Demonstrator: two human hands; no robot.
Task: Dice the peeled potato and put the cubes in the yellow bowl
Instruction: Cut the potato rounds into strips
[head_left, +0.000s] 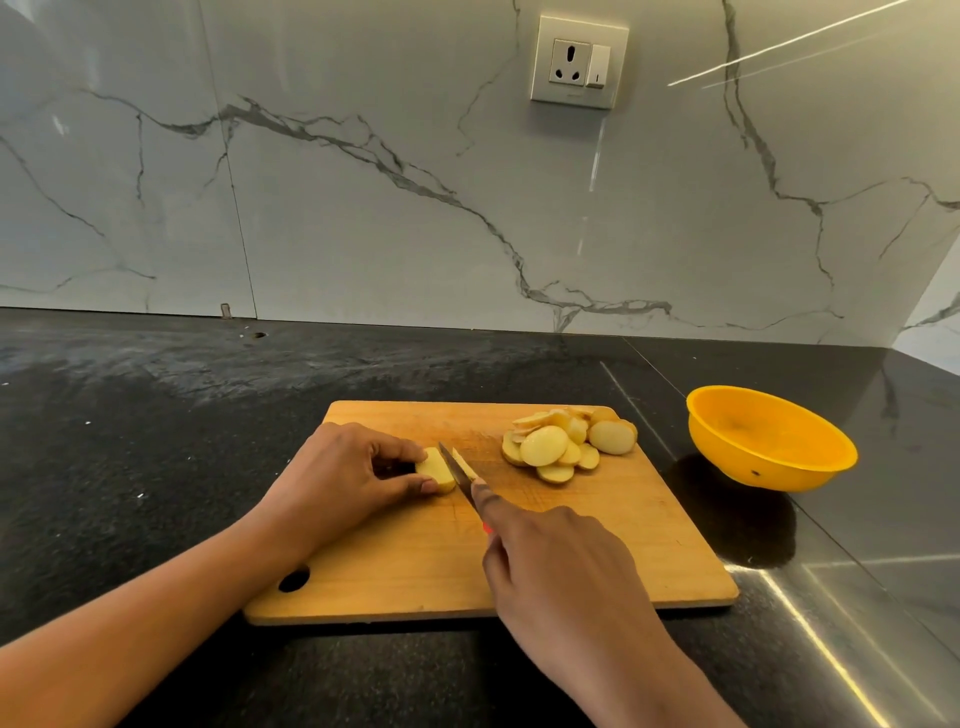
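The peeled potato end piece (434, 472) is located left of centre on the cutting board (571, 545), pinched between thumb and curled fingertips of the left grip (343, 478), which covers the piece's left side. The right grip (556, 566) is clenched round the red-handled knife (457, 472), with the forefinger laid along the back of the blade. The blade is set immediately against the piece's exposed right face, running from the board's near side towards its far side, tip pointing away and slightly left. The piece's long axis is judged to lie left to right, so the blade crosses it squarely. One thin slice (464, 462) is seen leaning on the blade's right side. A heap of round slices (563, 441) is noted near the board's far right corner, well apart from both grips. The yellow bowl (769, 439) stands on the dark tabletop (156, 415) off the board's right edge, nearer the right grip; no potato is made out inside it. No cubes are observed, so slicing is judged nearly complete and dicing not begun. The left fingertips lie close to the blade, which is recorded as the chief hazard.
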